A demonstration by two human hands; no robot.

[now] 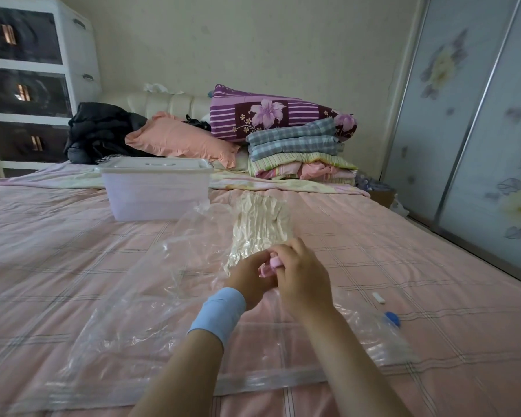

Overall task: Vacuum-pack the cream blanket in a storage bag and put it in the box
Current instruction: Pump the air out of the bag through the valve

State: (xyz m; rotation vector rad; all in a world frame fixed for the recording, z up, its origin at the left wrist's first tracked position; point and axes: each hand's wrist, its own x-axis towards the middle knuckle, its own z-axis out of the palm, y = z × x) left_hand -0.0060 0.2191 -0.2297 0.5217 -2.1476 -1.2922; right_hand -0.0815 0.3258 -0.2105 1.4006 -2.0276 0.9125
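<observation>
Pinching pink piece [270,263]: right hand [301,276]

A peach pillow [181,139] lies at the head of the pink checked bed [73,251]. Left of the pillow sits a black jacket [100,130], and farther left stands a white drawer unit [27,85]. Right of the pillow, a purple floral quilt [271,115] rests on folded plaid bedding [295,139].

A cream crinkled blanket [260,224] lies in a clear plastic storage bag [139,311] on the pink plaid-lined bed [403,266], near a translucent white lidded box [155,191].
</observation>
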